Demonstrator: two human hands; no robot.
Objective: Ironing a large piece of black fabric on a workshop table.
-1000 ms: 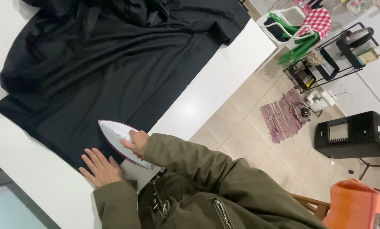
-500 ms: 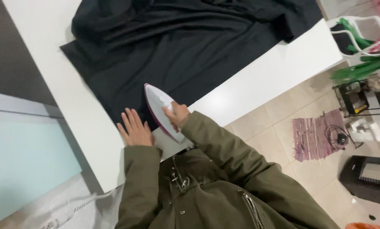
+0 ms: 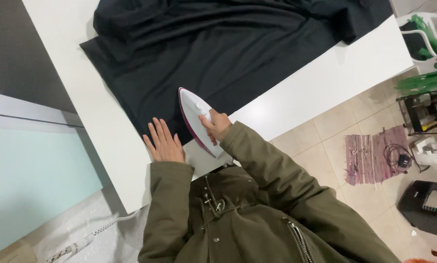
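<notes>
Iron [image 3: 196, 117], white with a purple edge, lay sole-down on a black cloth [image 3: 238, 53] near the cloth's closest corner, tip pointed away from the body. Was gripped at the handle by the right hand [image 3: 217, 125], fingers wrapped shut around it and thumb towards the top. Left hand [image 3: 165, 143] spread open and flat, palm down, just beside the iron, fingers on the cloth's hem and the heel of the palm on the bare white surface [image 3: 325, 78]; held nothing. Both arms in olive jacket sleeves.

Looked like the middle of a pressing stroke over the flattened near part of the cloth, with the far part heaped in folds and creases at the top of the view. Judged that a further stroke would have called for sliding the iron up towards those folds, with the flat hand pinning the hem taut and staying clear of the hot sole.

Off the surface, over a tiled floor: a white basket [image 3: 407, 22] at the right edge, with something dark and something green inside, too cropped to tell more. Below it a black wire rack [image 3: 423, 112], contents too small to tell. Striped rug [image 3: 374, 153] nearby.
</notes>
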